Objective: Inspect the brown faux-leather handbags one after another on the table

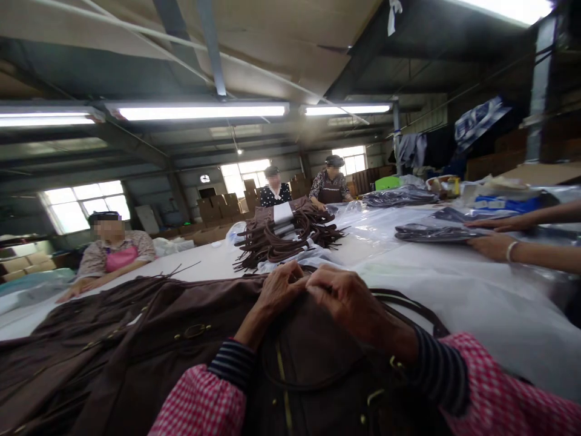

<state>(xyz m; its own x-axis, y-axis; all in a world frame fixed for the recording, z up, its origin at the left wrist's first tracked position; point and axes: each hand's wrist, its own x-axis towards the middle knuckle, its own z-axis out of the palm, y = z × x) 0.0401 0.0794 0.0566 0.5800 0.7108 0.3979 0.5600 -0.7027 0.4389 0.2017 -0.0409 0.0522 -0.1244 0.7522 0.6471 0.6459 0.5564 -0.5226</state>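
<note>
A dark brown handbag with brass-coloured zips and a thin handle lies right in front of me. My left hand has its fingers bent and closed at the bag's far top edge. Almost touching it, my right hand pinches the same edge with curled fingers. What the fingertips grip in detail is hidden behind the knuckles. More brown bags with metal fittings lie flat and overlapping to the left. A dark strap loop rests on the table just beyond my right wrist.
Beyond my hands, brown strapped pieces are piled on the white-covered table. At right, a co-worker's hands touch a plastic-wrapped dark package. Several other people stand around the table. Cardboard boxes are stacked behind.
</note>
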